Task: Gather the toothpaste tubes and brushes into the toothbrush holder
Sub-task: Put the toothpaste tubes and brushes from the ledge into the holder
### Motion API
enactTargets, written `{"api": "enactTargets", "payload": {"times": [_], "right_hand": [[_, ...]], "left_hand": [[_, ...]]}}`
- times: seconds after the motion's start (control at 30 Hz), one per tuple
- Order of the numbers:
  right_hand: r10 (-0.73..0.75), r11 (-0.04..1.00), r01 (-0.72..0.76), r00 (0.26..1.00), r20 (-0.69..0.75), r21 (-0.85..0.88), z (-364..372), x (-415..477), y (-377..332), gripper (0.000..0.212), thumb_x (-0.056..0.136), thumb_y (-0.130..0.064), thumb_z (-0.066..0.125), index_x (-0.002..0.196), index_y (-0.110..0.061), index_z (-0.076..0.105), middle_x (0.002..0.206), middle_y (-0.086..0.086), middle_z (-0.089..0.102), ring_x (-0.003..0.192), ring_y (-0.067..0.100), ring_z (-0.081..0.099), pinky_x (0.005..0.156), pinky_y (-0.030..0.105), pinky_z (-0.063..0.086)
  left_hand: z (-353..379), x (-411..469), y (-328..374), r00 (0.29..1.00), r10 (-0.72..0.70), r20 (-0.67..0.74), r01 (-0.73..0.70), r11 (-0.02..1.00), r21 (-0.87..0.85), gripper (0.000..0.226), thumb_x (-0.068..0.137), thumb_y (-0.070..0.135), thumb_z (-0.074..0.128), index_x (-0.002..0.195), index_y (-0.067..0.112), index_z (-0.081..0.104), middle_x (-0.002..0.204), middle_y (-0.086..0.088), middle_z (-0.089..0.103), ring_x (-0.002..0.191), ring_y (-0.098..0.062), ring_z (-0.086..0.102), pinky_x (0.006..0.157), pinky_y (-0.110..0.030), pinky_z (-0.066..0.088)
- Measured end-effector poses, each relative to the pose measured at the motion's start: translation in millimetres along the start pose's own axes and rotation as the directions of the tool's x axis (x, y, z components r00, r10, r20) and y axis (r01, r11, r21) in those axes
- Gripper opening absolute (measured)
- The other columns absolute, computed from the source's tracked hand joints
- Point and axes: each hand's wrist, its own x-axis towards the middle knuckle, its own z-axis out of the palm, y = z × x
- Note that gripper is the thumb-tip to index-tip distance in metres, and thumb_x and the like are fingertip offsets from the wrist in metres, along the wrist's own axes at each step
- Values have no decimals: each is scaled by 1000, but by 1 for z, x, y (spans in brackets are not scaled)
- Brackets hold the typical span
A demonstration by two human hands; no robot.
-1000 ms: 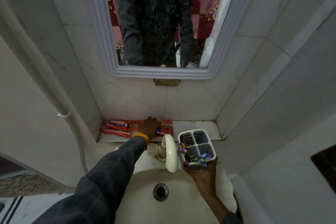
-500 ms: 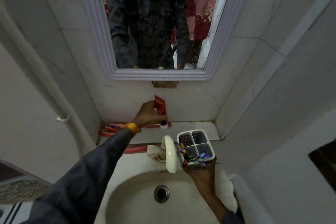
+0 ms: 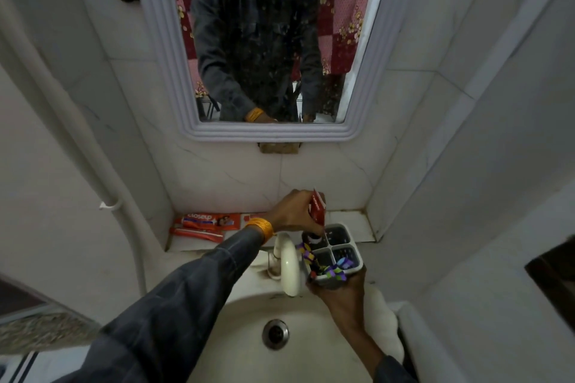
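Leftmost, a toothpaste box [image 3: 211, 221] and red toothbrush [image 3: 199, 235] lie on the ledge's [image 3: 351, 221] left end. Next, the left hand [image 3: 289, 214] grips a red toothpaste tube [image 3: 318, 208], its cap lowered into the holder's [image 3: 357, 261] rear-left compartment; the right hand [image 3: 339, 289] clasps that holder.

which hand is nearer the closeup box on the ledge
Left. The left hand is just right of the box, holding a tube; the right hand is farther right, under the holder.

Glossy red toothpaste tube [image 3: 318, 208] — smooth plastic holder [image 3: 354, 258], glazed ceramic basin [image 3: 236, 329], polished marbled wall tiles [image 3: 224, 177].
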Motion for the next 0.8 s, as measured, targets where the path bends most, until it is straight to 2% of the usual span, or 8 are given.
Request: {"api": "enactTargets", "payload": {"times": [0.1,0.27,0.37,0.43,0.57,0.6,0.7,0.8], "right_hand": [[-13,1000,13,1000,-11,-1,3,0,-2,93,55,1,107,135,-19,64,124,-1,80,114,15,78,94,33,66],[-29,1000,29,999,-16,-12,7,2,-7,100,54,1,108,134,-39,64,123,-9,80,114,14,78,92,39,67],[-30,999,28,998,-54,-39,6,1,-2,112,50,7,107,126,-60,59,122,-16,79,114,9,77,94,28,64],[3,998,-6,999,-46,-63,4,0,5,111,49,5,108,132,-48,56,127,-9,76,118,11,75,93,22,63],[75,996,-75,997,-4,-55,0,7,19,115,47,-15,113,146,-16,53,138,11,72,125,28,74,101,54,63],[89,995,-89,996,-4,-53,1,8,21,117,46,-14,113,146,-15,52,138,10,72,124,27,74,102,52,63],[79,997,-79,997,6,-7,6,4,24,112,48,9,107,140,-24,51,130,-5,74,114,5,76,90,19,62],[84,995,-84,996,1,58,6,4,28,114,50,29,96,144,-15,48,131,-5,73,107,6,78,82,19,64]], "left_hand": [[-9,2,-8,1000,-18,16,18,999,34,49,65,32,87,105,19,61,103,0,68,96,-17,66,77,-26,57],[-1,0,-11,999,14,41,-15,999,29,25,72,18,81,93,13,68,97,-3,73,87,-15,68,77,-25,55],[6,3,-15,998,11,69,-15,998,59,10,78,8,75,88,5,72,94,-9,77,85,-21,73,80,-32,60],[5,4,-18,998,25,58,-30,996,84,8,82,9,74,89,6,72,93,-9,76,81,-17,71,79,-30,59],[-10,-2,-26,999,-18,-49,19,1000,17,7,84,7,69,90,10,72,95,-7,76,79,-8,67,78,-20,56],[-15,-9,-34,993,-50,-107,52,998,17,8,83,7,69,90,11,72,94,-7,76,80,-10,67,76,-21,55],[-31,-43,-76,923,-203,-326,265,952,157,8,83,8,65,89,11,71,93,-10,75,85,-25,68,72,-25,48],[-37,-83,-154,839,-422,-343,508,834,215,21,82,13,64,101,20,70,110,-15,71,102,-35,66,85,-37,55]]}}
